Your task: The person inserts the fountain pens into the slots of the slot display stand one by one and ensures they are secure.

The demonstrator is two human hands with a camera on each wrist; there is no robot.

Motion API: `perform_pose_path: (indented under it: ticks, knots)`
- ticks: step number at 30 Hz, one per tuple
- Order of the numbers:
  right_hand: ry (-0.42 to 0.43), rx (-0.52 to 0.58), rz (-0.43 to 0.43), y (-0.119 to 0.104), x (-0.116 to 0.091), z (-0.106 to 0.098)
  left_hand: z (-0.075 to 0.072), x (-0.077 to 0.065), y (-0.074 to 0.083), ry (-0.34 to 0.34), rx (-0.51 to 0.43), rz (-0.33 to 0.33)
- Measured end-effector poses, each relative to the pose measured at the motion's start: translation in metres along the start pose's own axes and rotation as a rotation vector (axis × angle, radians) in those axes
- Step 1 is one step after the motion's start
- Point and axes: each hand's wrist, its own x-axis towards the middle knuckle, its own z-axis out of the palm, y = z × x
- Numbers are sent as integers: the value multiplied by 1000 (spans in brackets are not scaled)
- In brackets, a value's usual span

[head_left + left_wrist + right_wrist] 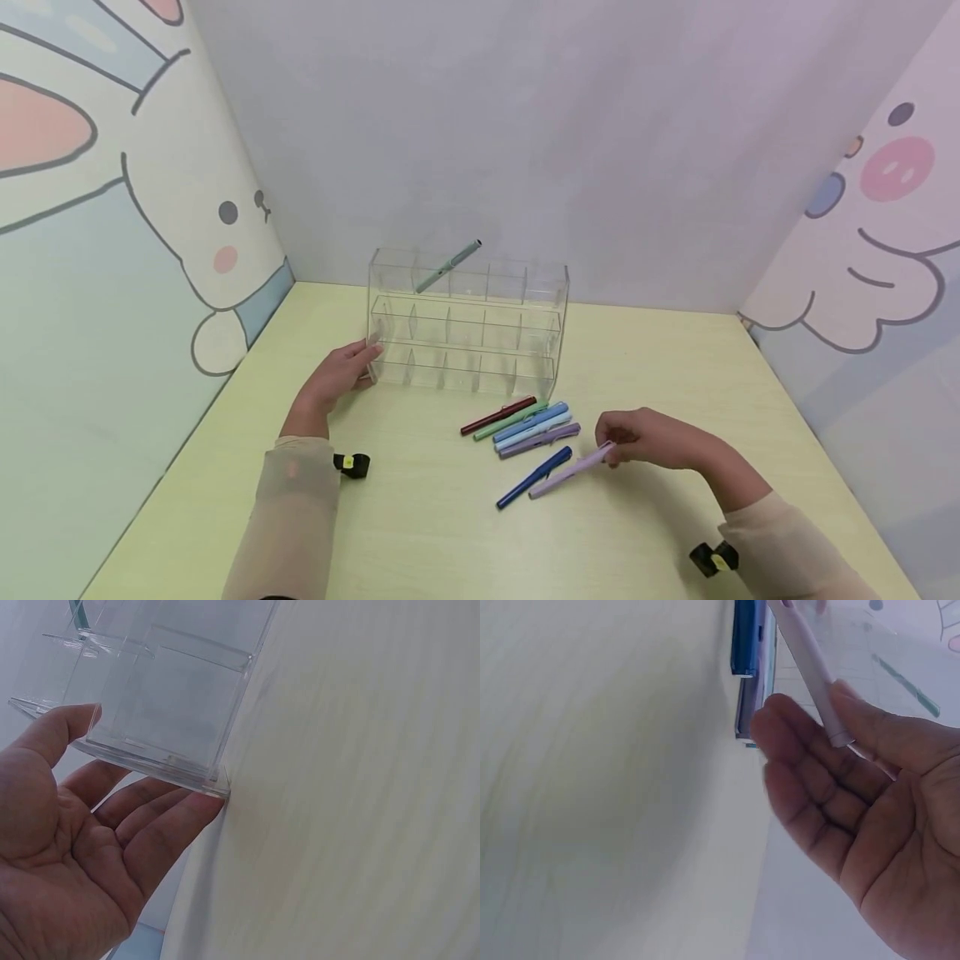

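My left hand [337,377] grips the left end of a clear acrylic pen organizer [465,367], which has three stepped rows of compartments. In the left wrist view the thumb lies over the edge of its side wall, the other fingers along the outer face. A grey-green pen [450,265] leans in the back row. On the right, my right hand [656,437] pinches one end of a lilac pen [570,473]; the pen slants, its far end low near the table. Beside it lies a dark blue pen [534,477]. The right wrist view shows thumb and fingertips around the lilac pen [808,664].
In front of the organizer's right half, a dark red pen [497,416], a green pen [491,431], a blue pen [529,423], a pale blue pen [534,432] and a purple pen [540,441] lie side by side. Cartoon-printed walls border the pale table [420,517].
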Motion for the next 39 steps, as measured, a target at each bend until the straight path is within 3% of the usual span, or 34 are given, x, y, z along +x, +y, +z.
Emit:
perform_pose_path:
  ticks: [4, 15, 25, 32, 39]
  knots:
    - [-16, 121, -13, -2, 1, -4, -1, 1, 0, 11, 24, 3]
    - [33, 59, -3, -8, 4, -9, -1, 3, 0, 21, 24, 6]
    - [76, 194, -63, -14, 11, -15, 0, 1, 0, -2, -12, -9]
    - [107, 276, -107, -20, 16, -20, 0, 1, 0, 18, 1, -15]
    - [134, 299, -132, -27, 22, -27, -1, 4, -2, 23, 23, -9]
